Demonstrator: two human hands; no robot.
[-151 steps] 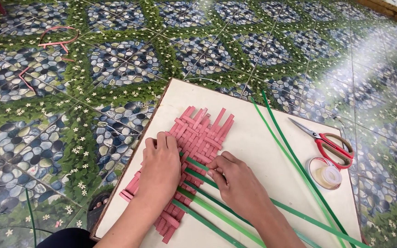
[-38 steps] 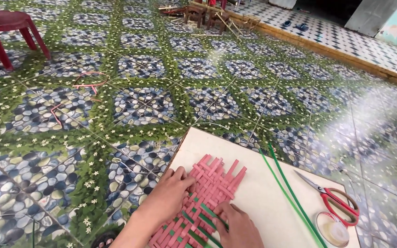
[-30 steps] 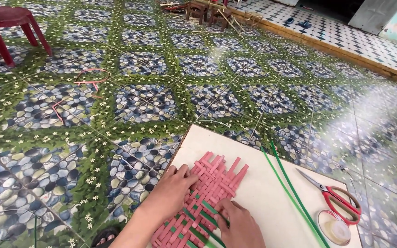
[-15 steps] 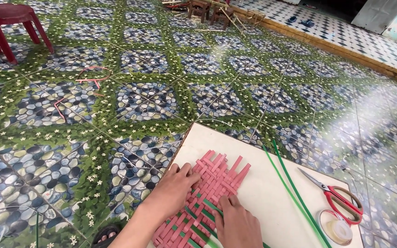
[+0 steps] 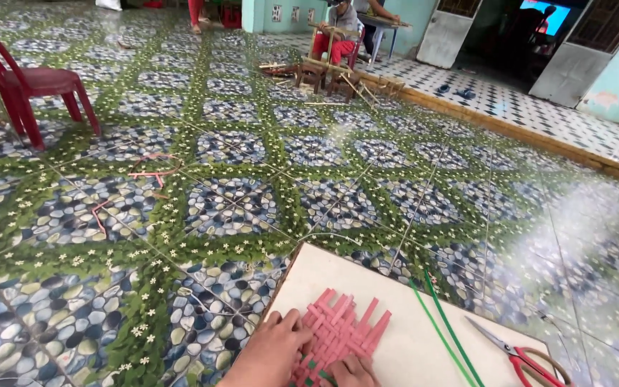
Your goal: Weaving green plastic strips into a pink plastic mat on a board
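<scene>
A: While your left hand (image 5: 270, 351) presses flat, fingers spread, on the pink woven strip mat (image 5: 338, 333), what does your right hand (image 5: 352, 373) grip?

B: Cannot tell; it is cut off, touching the mat's near edge. The mat lies on your white board (image 5: 402, 344), green strips (image 5: 442, 330) and red-handled scissors (image 5: 517, 351) beside it.

You had bare board (image 5: 324, 276) beyond the pink weave (image 5: 338, 333), while green strips (image 5: 445, 333) and scissors (image 5: 521, 355) blocked the right side.
</scene>
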